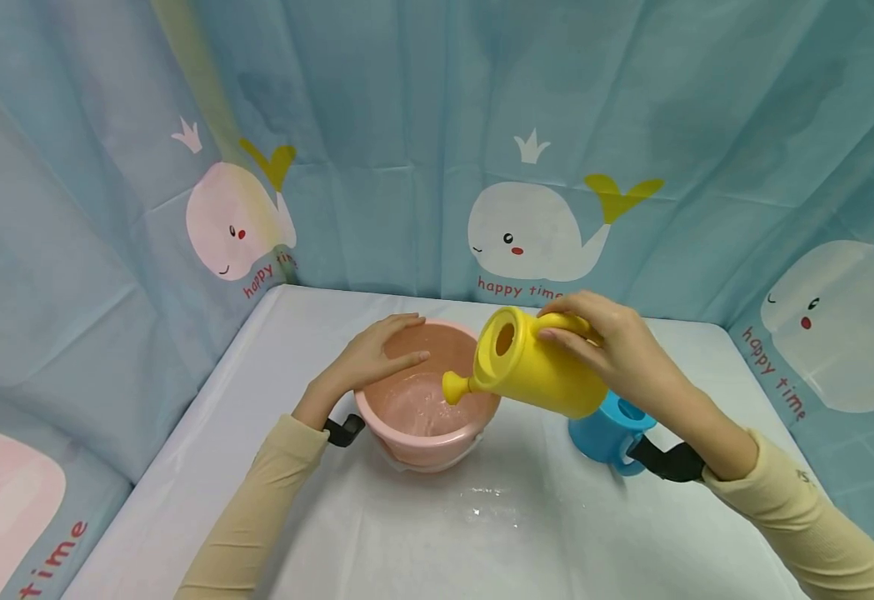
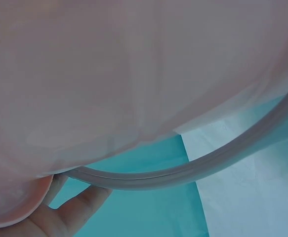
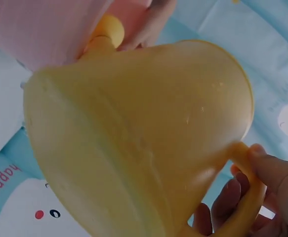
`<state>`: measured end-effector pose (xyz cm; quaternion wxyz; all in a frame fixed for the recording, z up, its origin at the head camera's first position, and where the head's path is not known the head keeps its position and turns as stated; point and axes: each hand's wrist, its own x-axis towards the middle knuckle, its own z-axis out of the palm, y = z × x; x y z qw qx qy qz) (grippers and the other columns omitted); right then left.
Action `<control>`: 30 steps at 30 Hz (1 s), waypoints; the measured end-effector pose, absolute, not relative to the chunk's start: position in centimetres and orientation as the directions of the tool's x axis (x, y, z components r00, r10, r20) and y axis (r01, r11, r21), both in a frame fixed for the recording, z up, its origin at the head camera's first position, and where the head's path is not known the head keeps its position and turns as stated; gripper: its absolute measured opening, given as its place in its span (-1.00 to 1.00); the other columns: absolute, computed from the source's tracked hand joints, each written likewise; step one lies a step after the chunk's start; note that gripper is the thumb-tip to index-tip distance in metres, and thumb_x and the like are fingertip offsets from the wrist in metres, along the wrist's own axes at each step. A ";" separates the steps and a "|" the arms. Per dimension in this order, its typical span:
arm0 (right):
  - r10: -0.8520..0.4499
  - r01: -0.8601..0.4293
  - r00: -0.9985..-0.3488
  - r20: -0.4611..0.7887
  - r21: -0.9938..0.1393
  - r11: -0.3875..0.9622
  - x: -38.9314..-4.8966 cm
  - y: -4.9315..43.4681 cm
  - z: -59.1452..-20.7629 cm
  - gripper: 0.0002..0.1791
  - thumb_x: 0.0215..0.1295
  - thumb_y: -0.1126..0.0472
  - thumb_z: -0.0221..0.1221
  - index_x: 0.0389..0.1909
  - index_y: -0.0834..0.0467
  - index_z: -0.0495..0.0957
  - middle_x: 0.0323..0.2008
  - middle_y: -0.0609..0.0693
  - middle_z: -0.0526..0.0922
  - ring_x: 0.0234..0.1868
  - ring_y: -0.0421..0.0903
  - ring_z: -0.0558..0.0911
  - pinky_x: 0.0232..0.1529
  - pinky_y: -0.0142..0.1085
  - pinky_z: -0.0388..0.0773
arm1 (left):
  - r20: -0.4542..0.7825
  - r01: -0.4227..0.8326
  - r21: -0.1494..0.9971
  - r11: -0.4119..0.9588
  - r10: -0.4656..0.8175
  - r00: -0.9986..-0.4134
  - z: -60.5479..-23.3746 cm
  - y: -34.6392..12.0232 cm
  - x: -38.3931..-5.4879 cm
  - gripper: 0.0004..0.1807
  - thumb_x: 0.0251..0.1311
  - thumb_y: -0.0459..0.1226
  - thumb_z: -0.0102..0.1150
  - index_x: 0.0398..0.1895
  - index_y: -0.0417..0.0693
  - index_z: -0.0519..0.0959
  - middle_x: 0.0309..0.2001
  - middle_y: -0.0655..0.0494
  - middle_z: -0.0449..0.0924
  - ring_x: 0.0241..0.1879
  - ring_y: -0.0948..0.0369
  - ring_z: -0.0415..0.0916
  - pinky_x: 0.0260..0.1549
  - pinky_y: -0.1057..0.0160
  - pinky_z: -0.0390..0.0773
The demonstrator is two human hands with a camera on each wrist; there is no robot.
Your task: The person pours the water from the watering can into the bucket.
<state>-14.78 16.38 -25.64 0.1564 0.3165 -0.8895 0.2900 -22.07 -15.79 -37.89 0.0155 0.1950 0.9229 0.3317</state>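
Observation:
A pink bucket [image 1: 427,444] stands on the white table, with a shiny, wet-looking bottom. My left hand [image 1: 365,354] grips its left rim, thumb over the inside and fingers along the far outer side. Those left fingers [image 2: 84,207] show beside the bucket's handle [image 2: 158,180] in the left wrist view. My right hand [image 1: 609,337] holds a yellow watering can [image 1: 545,367] by its handle, the fingers curled round it in the right wrist view. The can is raised and tilted left, its spout [image 1: 455,387] over the bucket. No stream of water is clearly visible.
A blue cup-like vessel with a handle [image 1: 597,435] stands on the table [image 1: 481,550] below my right forearm. Water drops lie in front of the bucket. Blue curtains [image 1: 377,225] with whale prints rise behind and at both sides.

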 end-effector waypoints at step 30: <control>-0.455 -0.680 -0.714 0.532 -0.373 0.631 -15.2 16.2 -25.6 -0.79 0.16 0.21 0.23 -0.15 0.04 0.58 -0.22 -0.12 0.61 -0.25 -0.22 0.54 -0.22 -0.45 0.51 | 0.109 0.356 0.622 0.698 0.373 -0.921 -37.9 -15.8 -22.0 -0.28 0.08 0.18 0.14 0.32 0.19 0.29 0.36 0.19 0.20 0.35 0.10 0.11 0.26 -0.12 0.18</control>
